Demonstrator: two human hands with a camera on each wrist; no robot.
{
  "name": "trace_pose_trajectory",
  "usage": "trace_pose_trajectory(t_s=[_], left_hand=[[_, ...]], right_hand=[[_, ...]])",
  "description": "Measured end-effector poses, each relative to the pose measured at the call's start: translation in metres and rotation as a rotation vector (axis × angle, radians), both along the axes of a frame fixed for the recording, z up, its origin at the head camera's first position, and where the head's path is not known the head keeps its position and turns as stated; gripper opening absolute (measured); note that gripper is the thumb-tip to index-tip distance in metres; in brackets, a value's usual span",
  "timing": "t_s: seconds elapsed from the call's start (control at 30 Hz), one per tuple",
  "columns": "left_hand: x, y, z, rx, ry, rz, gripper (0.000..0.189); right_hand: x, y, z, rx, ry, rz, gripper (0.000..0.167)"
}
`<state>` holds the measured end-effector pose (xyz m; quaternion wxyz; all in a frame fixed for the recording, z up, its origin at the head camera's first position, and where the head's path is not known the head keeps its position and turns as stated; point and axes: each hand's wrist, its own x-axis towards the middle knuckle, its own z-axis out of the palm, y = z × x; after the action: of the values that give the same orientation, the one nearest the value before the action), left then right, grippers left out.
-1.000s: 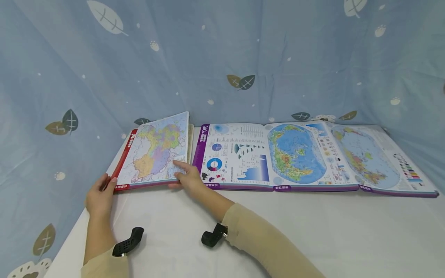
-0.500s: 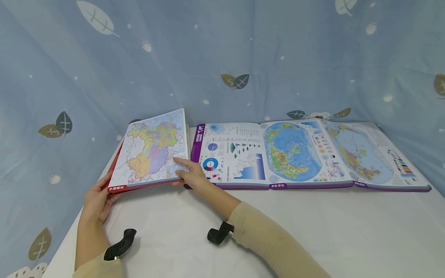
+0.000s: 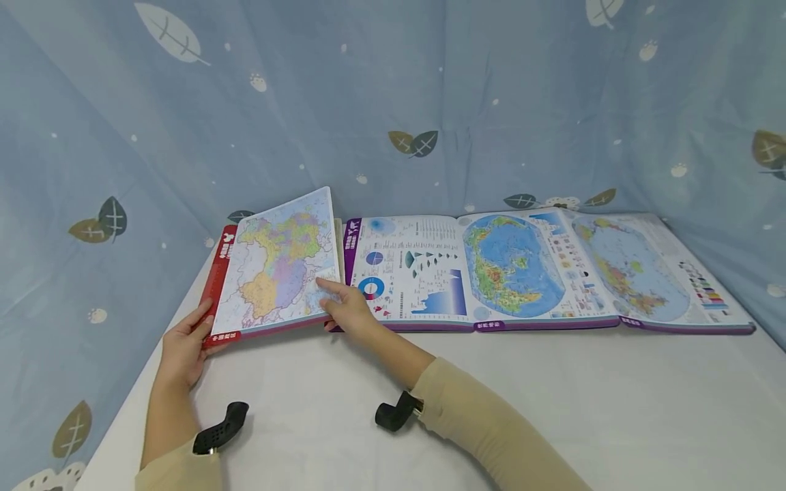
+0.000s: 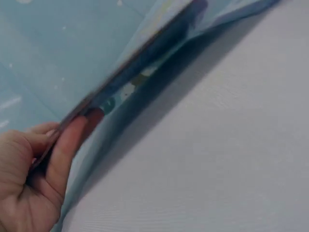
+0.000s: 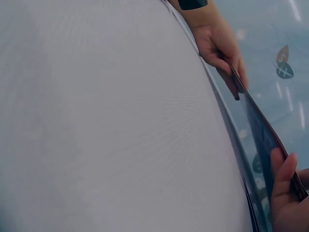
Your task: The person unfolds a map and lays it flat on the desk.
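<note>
A fold-out map lies along the back of the table, its China map panel (image 3: pixel 270 273) lifted and tilted at the left end. My left hand (image 3: pixel 184 348) grips the red left border (image 3: pixel 217 279) at the near corner, thumb above and fingers underneath, as the left wrist view also shows. At the panel's near right corner, my right hand (image 3: pixel 353 314) holds the edge with its index finger stretched over the printed face and other fingers below. In the right wrist view both hands hold the raised panel from its two ends, its underside dark.
Several opened panels continue to the right, including a world relief map (image 3: pixel 516 266) and a paler world map (image 3: pixel 638 273). Behind them hangs a blue leaf-print cloth (image 3: pixel 491 102). White cloth covers the table (image 3: pixel 491 389). Black camera mounts (image 3: pixel 222 429) sit on both wrists.
Both hands have shifted slightly right with the panel. The red left border, mostly covered half a second ago, shows again beneath it, and the left fingers have resettled on that border.
</note>
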<state>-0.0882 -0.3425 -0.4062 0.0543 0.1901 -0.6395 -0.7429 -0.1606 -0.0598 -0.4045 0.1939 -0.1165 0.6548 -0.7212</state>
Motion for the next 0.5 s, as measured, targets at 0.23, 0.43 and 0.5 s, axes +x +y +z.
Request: trace_pose_trajectory(t_s=[0.23,0.43,0.5], left_hand=[[-0.010,0.021,0.007,-0.042,-0.026,0.118,0.054],[-0.015,0.036,0.008,-0.055,-0.027,0.167,0.050],[-0.015,0.040,0.008,-0.027,-0.009,0.169,0.050]], right_hand=[[-0.001,0.013,0.001,0.003,-0.016,-0.122,0.041],[0.000,0.027,0.006,0.054,0.042,-0.144,0.041],[0.002,0.032,0.007,0.068,0.060,-0.132,0.041]])
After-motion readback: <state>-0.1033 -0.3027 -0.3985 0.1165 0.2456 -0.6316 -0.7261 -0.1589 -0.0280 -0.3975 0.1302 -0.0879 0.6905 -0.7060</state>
